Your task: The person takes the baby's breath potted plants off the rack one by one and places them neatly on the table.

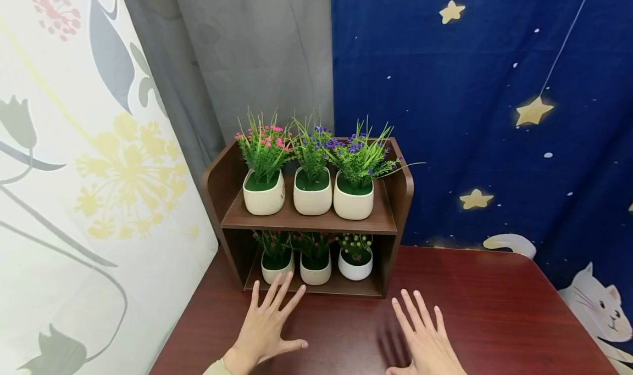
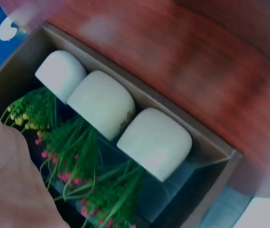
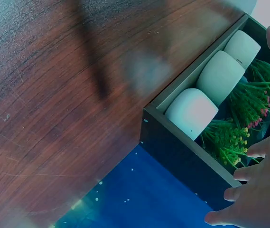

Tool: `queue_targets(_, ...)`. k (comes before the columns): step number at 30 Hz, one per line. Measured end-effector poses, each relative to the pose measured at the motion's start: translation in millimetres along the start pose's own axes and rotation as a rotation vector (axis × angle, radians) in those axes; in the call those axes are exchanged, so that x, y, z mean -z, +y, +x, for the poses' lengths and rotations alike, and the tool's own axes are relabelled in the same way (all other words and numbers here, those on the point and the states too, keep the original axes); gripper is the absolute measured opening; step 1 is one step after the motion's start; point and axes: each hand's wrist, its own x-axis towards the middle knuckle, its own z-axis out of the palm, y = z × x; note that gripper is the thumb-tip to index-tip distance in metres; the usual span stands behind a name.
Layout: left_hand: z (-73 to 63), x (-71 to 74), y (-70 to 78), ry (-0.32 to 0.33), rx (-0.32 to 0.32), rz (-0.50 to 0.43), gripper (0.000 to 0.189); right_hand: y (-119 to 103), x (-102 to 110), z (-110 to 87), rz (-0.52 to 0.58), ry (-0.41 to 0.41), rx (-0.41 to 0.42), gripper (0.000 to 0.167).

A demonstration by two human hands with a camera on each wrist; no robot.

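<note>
Head view: left hand (image 1: 267, 328) and right hand (image 1: 426, 336) spread, unloaded. Lower middle pot (image 1: 315, 275), beyond both, seems light, rigid; grasp its sides.

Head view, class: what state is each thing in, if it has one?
Left hand: open, spread, holding nothing
Right hand: open, spread, holding nothing
Shelf: standing, both levels occupied
Upper three pots: upright, planted
Lower three pots: upright, planted
Blue curtain: hanging
Grey curtain: hanging
</note>
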Motion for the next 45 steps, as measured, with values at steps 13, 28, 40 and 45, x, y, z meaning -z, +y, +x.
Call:
queue_targets(13, 18.1, 39.6, -54.1, 0.015, 0.074, 0.055, 0.102, -2, -4, -6.0, -0.037, -0.009, -0.014, 0.124)
queue_targets(28, 40.3, 75.0, -89.6, 0.059, 0.113, 0.033, 0.094, -7, 2, -9.4, 0.01, -0.148, -0.017, 0.121)
queue_targets(40, 71.0, 106.4, -118.6, 0.137, 0.132, 0.04, 0.088, -3, -3, -14.5, -0.029, -0.057, -0.004, 0.113)
queue_targets(45, 83.5, 119.4, -133.5, 0.229, 0.128, 0.048, 0.086, -1, -5, -13.0, -0.021, -0.036, 0.0, 0.113)
